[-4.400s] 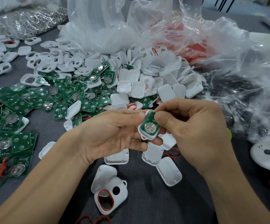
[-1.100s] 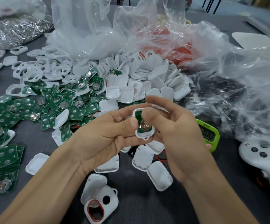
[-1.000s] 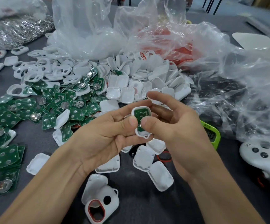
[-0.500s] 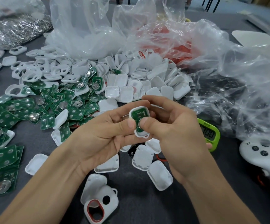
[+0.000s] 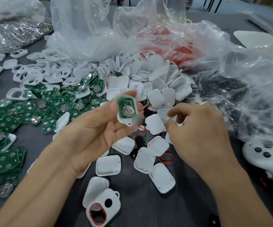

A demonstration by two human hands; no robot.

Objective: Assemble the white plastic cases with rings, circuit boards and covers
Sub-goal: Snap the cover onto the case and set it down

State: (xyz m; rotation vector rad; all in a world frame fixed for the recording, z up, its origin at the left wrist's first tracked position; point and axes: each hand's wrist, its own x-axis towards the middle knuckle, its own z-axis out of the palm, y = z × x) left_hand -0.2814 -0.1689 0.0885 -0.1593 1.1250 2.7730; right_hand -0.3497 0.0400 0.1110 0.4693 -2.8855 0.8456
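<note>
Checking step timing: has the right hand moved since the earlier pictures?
Yes: the right hand left the case, moving right and down toward loose covers.

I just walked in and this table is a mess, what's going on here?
A person is mid-assembly. The left hand holds a white case with a green circuit board seated in it. The right hand is down among loose white covers on the table, fingers curled; blur hides whether it has one.

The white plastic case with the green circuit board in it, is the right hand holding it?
No, only the left hand grips the white plastic case; the right hand is down among loose white plastic covers.
</note>
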